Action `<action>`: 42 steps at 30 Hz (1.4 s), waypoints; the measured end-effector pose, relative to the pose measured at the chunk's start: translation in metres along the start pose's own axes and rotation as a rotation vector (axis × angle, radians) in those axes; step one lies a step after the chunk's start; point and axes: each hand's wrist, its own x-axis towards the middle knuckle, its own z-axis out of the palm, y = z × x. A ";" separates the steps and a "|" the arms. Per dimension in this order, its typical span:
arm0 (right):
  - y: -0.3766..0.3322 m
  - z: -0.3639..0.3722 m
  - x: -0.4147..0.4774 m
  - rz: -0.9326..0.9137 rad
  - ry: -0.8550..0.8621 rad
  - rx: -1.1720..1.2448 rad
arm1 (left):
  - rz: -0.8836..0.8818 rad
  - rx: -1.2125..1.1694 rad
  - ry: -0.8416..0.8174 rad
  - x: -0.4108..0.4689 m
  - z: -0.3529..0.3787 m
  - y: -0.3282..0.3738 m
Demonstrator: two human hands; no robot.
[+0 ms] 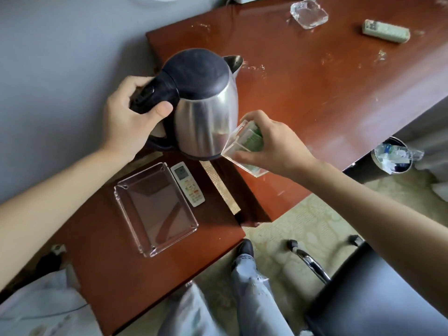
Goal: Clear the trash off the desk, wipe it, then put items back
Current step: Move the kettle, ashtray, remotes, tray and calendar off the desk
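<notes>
- Stainless steel kettle (206, 105) is gripped by its black handle in the left hand (128, 117), held above the gap between the desk (315, 93) and a lower side table (101, 275).
- A clear acrylic box (244, 146) with green packets inside is clasped in the right hand (274, 144), at the desk's near corner.
- Trash seems largely cleared: a bin (391, 156) beside the desk holds crumpled plastic and paper.
- White smears are visible across the desk, so wiping is judged unfinished or not begun.
- On the desk are left 1 glass ashtray (309, 13), apparently empty, and 1 remote (385, 31).
- On the side table, 1 clear tray (155, 212), empty, lies just beside a second remote (188, 184).
- Putting items back is judged still to come.
</notes>
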 end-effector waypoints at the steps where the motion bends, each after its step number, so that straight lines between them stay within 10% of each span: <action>1: -0.010 0.010 -0.003 0.011 0.012 0.000 | 0.002 -0.013 -0.005 -0.005 -0.011 -0.004; 27: 0.026 0.298 -0.071 0.653 0.103 0.139 | 0.086 0.052 -0.144 -0.145 -0.098 -0.225; 42: 0.046 0.328 -0.051 0.640 0.054 0.278 | 0.145 0.247 -0.307 -0.150 -0.098 -0.213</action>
